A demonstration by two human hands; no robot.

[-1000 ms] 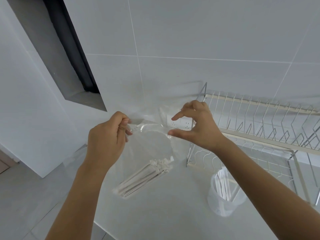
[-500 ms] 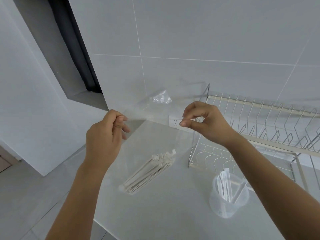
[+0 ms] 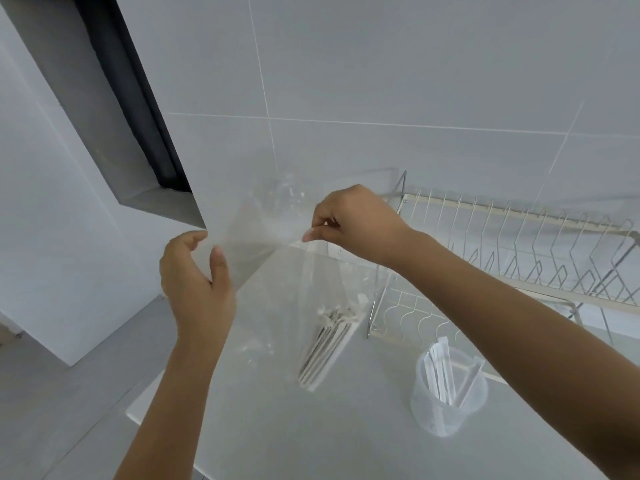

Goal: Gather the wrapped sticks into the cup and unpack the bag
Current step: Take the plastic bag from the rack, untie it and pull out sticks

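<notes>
In the head view, the right hand (image 3: 356, 225) sat just above the centre of the frame, its thumb and forefinger pressed together on the top edge of a clear plastic bag (image 3: 277, 271), with the other fingers curled in behind them. The bag hung down from that pinch towards the pale bench (image 3: 346, 427), and whether its bottom touched the surface could not be told. The left hand (image 3: 197, 289) was at centre left, palm turned towards the bag, its fingers (image 3: 188, 239) and thumb loosely spread in a wide curve; the thumb lay against or just beside the plastic, but contact could not be judged through the clear film, and nothing was gripped. Inside the lower part of the bag, just below centre, a bundle of wrapped sticks (image 3: 329, 344) stood tilted, its crimped ends uppermost. At lower right a translucent cup (image 3: 446, 407) stood upright on the bench, holding several more wrapped sticks that leaned against its rim. Behind the cup, along the right side, a wire dish rack (image 3: 502, 237) stood against the tiled wall (image 3: 381, 64).
</notes>
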